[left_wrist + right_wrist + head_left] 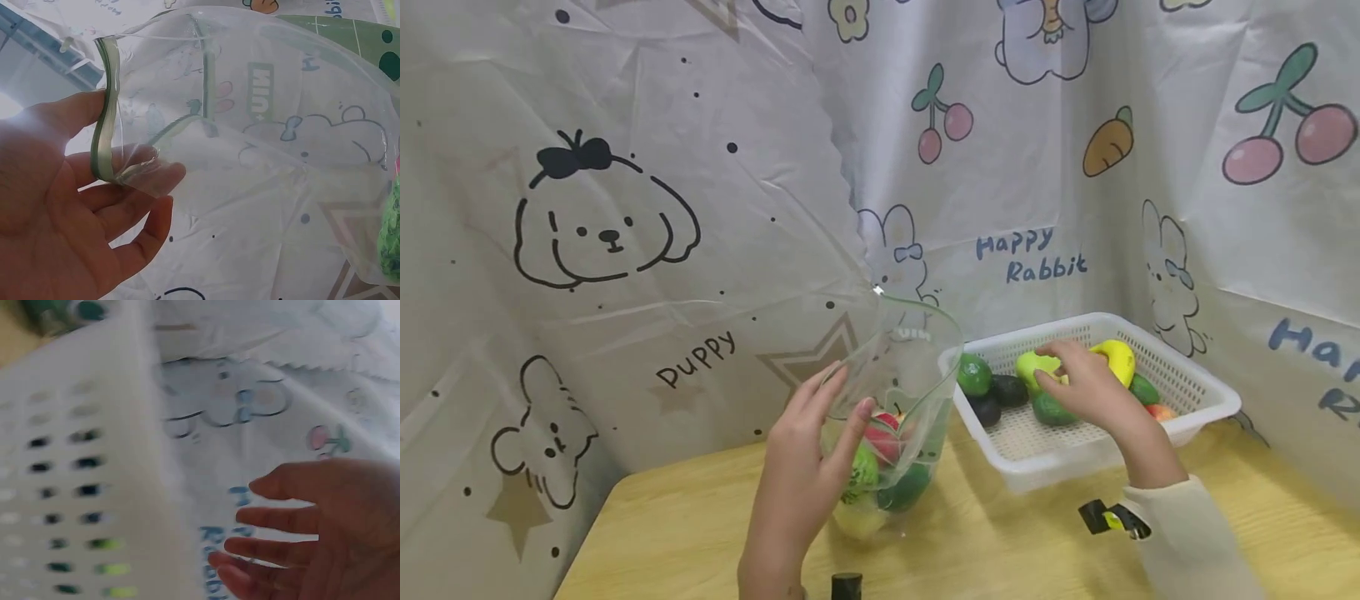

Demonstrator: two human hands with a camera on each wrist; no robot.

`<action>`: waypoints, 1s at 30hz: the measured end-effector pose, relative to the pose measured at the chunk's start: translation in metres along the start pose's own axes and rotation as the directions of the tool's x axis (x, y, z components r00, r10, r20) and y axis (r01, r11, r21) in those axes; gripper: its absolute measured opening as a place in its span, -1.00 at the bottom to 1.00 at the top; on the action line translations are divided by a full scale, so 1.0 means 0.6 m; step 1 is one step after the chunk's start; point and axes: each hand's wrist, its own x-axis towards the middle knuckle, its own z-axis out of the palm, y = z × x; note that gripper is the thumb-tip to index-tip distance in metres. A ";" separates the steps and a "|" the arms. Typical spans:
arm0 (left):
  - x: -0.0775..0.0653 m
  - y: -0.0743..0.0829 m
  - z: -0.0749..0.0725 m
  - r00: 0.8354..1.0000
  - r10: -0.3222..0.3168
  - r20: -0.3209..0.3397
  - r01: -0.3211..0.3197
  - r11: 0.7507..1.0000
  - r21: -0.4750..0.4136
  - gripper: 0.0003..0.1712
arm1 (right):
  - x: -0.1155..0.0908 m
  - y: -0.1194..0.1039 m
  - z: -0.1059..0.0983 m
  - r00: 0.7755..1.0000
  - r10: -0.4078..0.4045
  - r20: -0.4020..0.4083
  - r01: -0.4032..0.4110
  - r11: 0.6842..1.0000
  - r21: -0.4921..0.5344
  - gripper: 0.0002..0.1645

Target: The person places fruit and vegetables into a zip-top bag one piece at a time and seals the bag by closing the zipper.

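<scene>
A clear zip bag [925, 408] with a green edge stands on the table, its mouth spread. Inside it are a red apple [883, 437], a leafy green piece [862, 471], a dark green piece [906, 487] and a pale yellow one [859, 518]. My left hand [808, 467] holds the bag's rim; in the left wrist view the zip edge [107, 112] runs between thumb and fingers. Over the white basket [1037, 471] hovers my right hand [1093, 387], fingers spread, near a light green fruit [1033, 367]. The right wrist view shows nothing in that hand [312, 531].
The basket also holds a banana [1117, 360], a green round fruit [973, 375], dark oval pieces [1009, 389] and a reddish fruit [1161, 412]. A printed white cloth [737, 250] hangs behind the wooden table [685, 517].
</scene>
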 end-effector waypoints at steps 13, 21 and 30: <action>0.000 -0.008 -0.018 0.998 0.002 -0.071 -0.003 1.000 -0.008 -0.37 | 0.026 0.060 0.048 0.941 0.124 0.314 -0.061 0.977 -0.204 -0.36; 0.006 -0.007 -0.014 0.998 0.010 -0.064 -0.010 1.000 -0.014 -0.38 | 0.024 0.065 0.050 0.937 0.133 0.321 -0.073 0.978 -0.193 -0.52; 0.002 -0.009 -0.008 0.999 -0.019 -0.039 0.019 1.000 -0.002 -0.37 | 0.007 0.077 0.067 0.941 0.049 0.334 0.016 0.982 -0.189 -0.61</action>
